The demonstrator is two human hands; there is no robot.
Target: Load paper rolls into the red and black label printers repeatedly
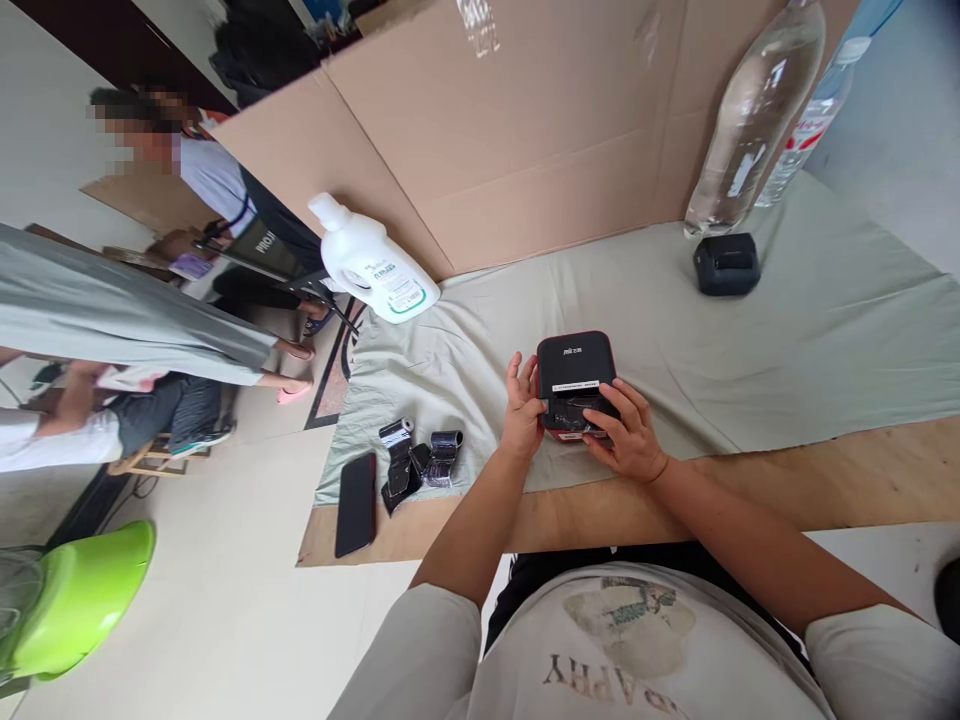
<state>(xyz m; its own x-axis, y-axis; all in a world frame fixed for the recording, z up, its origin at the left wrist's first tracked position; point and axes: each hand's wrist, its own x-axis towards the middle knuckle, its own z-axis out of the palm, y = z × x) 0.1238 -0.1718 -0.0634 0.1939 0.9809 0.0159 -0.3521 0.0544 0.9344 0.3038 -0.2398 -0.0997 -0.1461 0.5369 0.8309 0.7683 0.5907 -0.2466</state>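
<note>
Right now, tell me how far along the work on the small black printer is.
Done: the printer sits on the cloth with its front compartment open. In hand: the left hand steadies its side while the right hand works in the opening. Left: the lid is not closed, and black rolls lie beside the phone, untouched.

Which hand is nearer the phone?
Left. The left hand grips the printer's left side, closer to the phone; the right hand is on the printer's far side.
</note>
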